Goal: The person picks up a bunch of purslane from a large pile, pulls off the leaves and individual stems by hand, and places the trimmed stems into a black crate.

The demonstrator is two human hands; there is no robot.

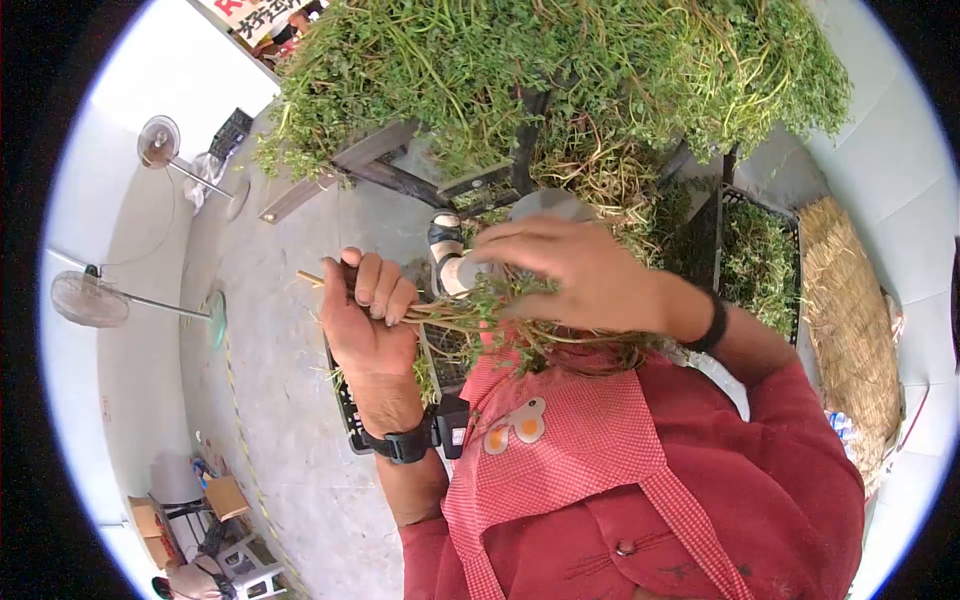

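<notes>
My left hand [368,312] is closed around the stem ends of a bunch of leafy green stems [450,318], held in front of my chest. A yellowish stalk end [310,279] sticks out past its thumb side. Over the leafy part of the bunch is my right hand [590,275], slightly blurred, its fingers stretched out and apart from the thumb. Some leaves show between thumb and fingers, but I see no firm grip. Ahead of both hands, a big heap of the same greens [560,80] lies on a dark-framed stand [400,185].
Below the bunch stands a black plastic crate [352,415] with bits of greenery. Another crate of greens [757,255] is at the right, beside a rolled straw mat [850,330]. Two standing fans [90,300] are on the left. Part of a person [195,580] shows at the lower left.
</notes>
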